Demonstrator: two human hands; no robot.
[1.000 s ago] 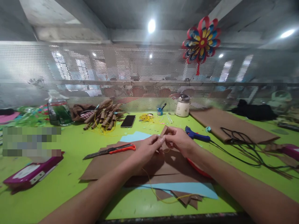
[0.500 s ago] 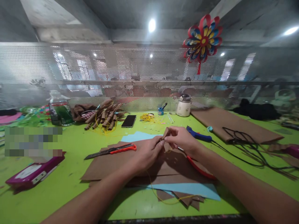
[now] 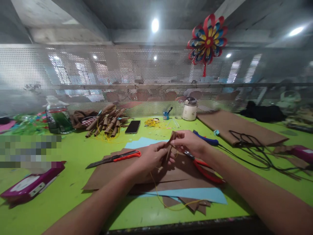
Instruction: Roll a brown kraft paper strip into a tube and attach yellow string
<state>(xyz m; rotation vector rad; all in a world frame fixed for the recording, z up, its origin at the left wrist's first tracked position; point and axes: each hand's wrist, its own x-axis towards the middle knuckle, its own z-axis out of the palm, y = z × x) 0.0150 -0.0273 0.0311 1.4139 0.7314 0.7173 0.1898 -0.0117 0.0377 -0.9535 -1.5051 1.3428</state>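
Observation:
Between my hands is a small folded strip of brown paper [image 3: 169, 150], tilted upward. My left hand [image 3: 153, 160] grips its lower part, fingers closed around it. My right hand [image 3: 192, 142] pinches the strip near its upper end. A yellow string [image 3: 158, 195] hangs from beneath my left hand and loops over the paper scraps. Red-handled scissors [image 3: 205, 171] lie under my right wrist, partly covered. Brown paper sheets [image 3: 105, 178] lie stacked below my hands, with a box cutter [image 3: 113, 158] on top at the left. Light blue paper [image 3: 207, 195] shows under the stack.
Rolled brown paper pieces [image 3: 110, 125] lie bundled at the back left, beside a phone [image 3: 132, 127]. A blue glue gun [image 3: 205, 138] with a black cord [image 3: 254, 163] is at the right. A purple power strip [image 3: 34, 182] sits at the left.
The brown strip now stands more visibly between my hands, its length turned toward me. My left fingers have shifted lower on it. The view has swung slightly right.

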